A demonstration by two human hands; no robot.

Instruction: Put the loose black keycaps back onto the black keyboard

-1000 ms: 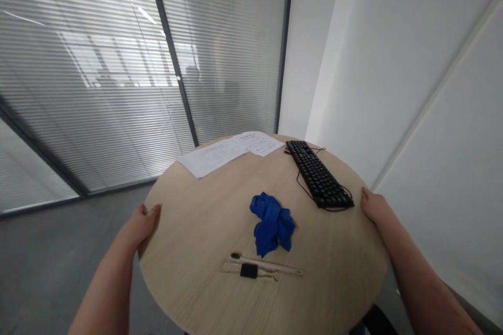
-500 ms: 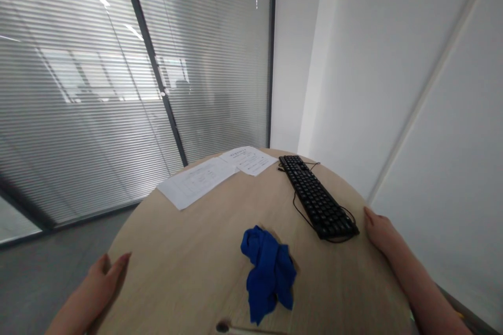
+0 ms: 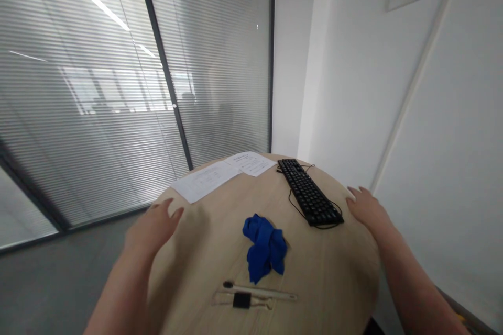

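My left hand [image 3: 153, 227] is raised over the left side of the round table, with its fingers apart and nothing in them. Past the keyboard's near end, at the table's right edge, my right hand [image 3: 367, 210] is also open and holds nothing. Nearest to it lies a black keyboard [image 3: 310, 193] with a thin cable looped about it. Between the hands a crumpled blue cloth [image 3: 265, 248] rests on the wood. Closer to me is a pale-handled toothbrush [image 3: 263, 291] with dark bristles. Beside it is a slim clear-and-pale object with a black block [image 3: 241, 300], its kind unclear.
Printed sheets of paper [image 3: 208, 180] lie at the far left of the round wooden table [image 3: 216, 241]. Behind stands a glass partition with blinds [image 3: 228, 63]. A white wall [image 3: 353, 89] rises close by on the right.
Both hands have lifted from the table's edges; the left went forward and right, the right slightly forward and left. My view tilted up, and the toothbrush and the object beside it now show fully.
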